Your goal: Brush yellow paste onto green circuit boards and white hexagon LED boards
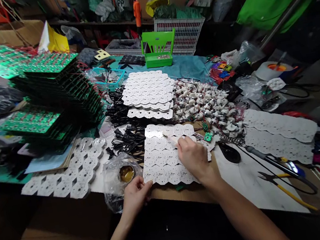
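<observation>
A white scalloped circuit board sheet [161, 152] with rows of small holes and marks lies in front of me at the table edge. My left hand [137, 192] pinches its near left corner between thumb and fingers. Over the sheet's right side, my right hand [193, 157] is closed around a slim pale tool [169, 135], whose tip points at the upper part of the sheet. Its exact kind cannot be made out. Beside my left hand, a round tin of amber paste [126, 174] sits in clear plastic. Small green boards [208, 136] lie just right of the sheet.
Behind is a stack of white boards [147, 91], flanked by black plug cords [128, 141] and a heap of white parts [201, 102]. Green circuit boards [50, 89] are piled left. A soldering iron [273, 162] and yellow-handled cutters [291, 192] lie right.
</observation>
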